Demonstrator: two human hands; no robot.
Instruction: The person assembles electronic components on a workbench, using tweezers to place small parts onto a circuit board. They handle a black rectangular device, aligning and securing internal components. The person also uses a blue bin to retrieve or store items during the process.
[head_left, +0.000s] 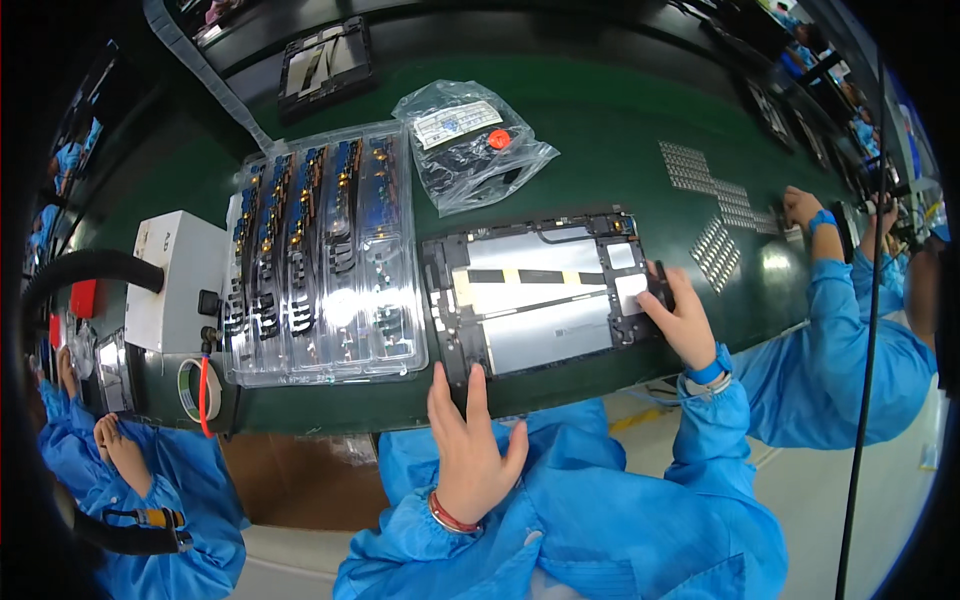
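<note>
Both hands steady an opened tablet chassis at centre frame

The tablet chassis (pixel 540 295) lies flat on the green surface (pixel 620 140); the left hand (pixel 468 445) presses its lower left edge with fingers spread, the right hand (pixel 685 320) grips its right edge, just right of a clear parts tray (pixel 325 250)

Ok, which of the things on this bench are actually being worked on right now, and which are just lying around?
In hand:
opened tablet chassis, left hand at its near edge, right hand on its right end

Lying about:
clear tray of small parts
plastic bag
tape roll
white box
sticker sheets
</note>
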